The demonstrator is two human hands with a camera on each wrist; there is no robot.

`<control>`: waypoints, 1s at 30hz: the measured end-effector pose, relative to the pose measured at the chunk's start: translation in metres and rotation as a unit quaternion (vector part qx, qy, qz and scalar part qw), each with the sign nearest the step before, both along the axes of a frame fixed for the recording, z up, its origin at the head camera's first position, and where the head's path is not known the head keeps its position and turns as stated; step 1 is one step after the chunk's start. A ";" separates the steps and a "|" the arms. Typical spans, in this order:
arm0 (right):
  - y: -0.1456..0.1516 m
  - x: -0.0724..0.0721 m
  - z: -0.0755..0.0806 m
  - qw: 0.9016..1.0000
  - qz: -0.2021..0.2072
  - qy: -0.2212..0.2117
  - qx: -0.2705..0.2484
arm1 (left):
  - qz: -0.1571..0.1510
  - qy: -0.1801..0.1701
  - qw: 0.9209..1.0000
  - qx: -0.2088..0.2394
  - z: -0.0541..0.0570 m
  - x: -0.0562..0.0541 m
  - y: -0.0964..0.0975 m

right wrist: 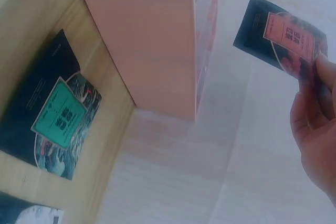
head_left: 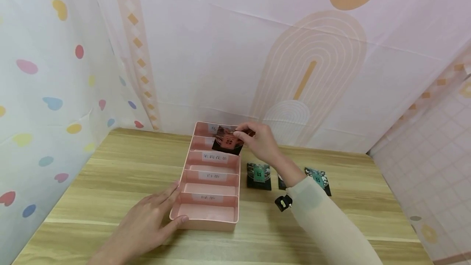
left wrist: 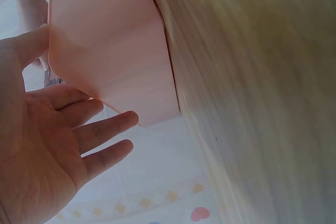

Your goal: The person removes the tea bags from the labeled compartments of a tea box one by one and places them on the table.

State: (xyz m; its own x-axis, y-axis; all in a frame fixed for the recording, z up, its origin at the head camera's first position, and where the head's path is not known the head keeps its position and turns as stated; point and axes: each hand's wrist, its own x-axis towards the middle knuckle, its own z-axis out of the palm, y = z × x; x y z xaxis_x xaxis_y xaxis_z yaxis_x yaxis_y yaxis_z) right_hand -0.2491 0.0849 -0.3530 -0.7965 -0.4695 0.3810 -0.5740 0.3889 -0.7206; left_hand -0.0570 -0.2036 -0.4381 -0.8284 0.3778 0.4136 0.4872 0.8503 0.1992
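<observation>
A pink divided box (head_left: 209, 225) stands on the table, its row of compartments bearing white labels. Over its far compartments, my right hand (head_left: 262, 142) pinches a dark tea packet (head_left: 229, 140) with a red label by its edge. The same packet (right wrist: 286, 38) appears in the right wrist view, held above the box's rim. At the near left corner of the box, my left hand (head_left: 149, 220) touches the wall with fingers extended and thumb at the near rim. The left wrist view shows this hand (left wrist: 47, 145) spread loosely against the box's outer wall.
Right of the box lies a green-labelled tea packet (head_left: 259, 176). Another packet (head_left: 281, 183) is mostly hidden by the right forearm, and a third (head_left: 318, 180) lies beyond it. Patterned cloth (head_left: 206, 52) hangs behind the wooden table (head_left: 110, 175).
</observation>
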 end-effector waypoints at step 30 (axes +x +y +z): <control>0.053 0.020 -0.001 0.998 0.001 0.055 -0.016 | 0.000 0.000 1.000 -0.003 -0.003 -0.001 -0.001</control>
